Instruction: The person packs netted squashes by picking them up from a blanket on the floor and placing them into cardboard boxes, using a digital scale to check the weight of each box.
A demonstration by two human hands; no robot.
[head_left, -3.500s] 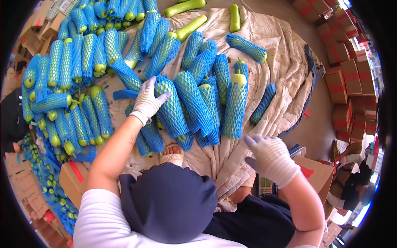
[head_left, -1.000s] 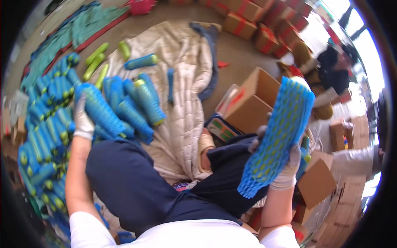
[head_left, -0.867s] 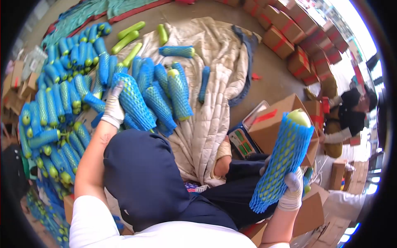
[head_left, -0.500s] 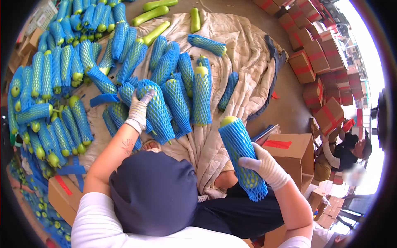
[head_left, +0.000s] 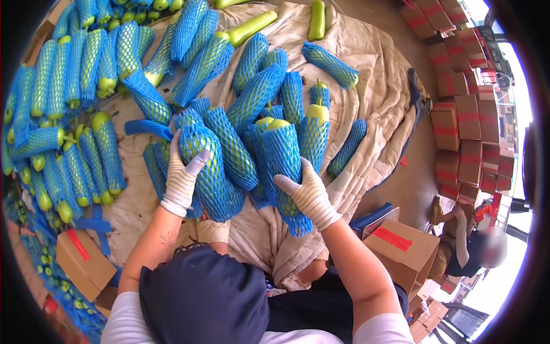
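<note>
Striped gloves cover both hands. My left hand (head_left: 184, 172) is wrapped round the left side of a netted green gourd (head_left: 207, 166), its thumb on the blue foam net. My right hand (head_left: 306, 192) grips the lower part of another netted gourd (head_left: 281, 157), whose pale green top pokes out of the net. Between the two hands lies a slanted netted gourd (head_left: 230, 148). Just beyond my right hand a netted gourd (head_left: 315, 129) stands out with its green top bare. More netted gourds lie close behind these.
Rows of netted gourds (head_left: 91, 57) fill the left side. Bare gourds (head_left: 252, 27) lie at the far edge of the beige quilt (head_left: 372, 63). An open carton (head_left: 401, 246) stands at right, another (head_left: 86, 261) at left. Cartons are stacked at far right, near another person (head_left: 467, 246).
My right hand has moved left and inward with its netted gourd, which is now beside the others on the quilt. My left hand still holds its gourd. The camera view has shifted.
</note>
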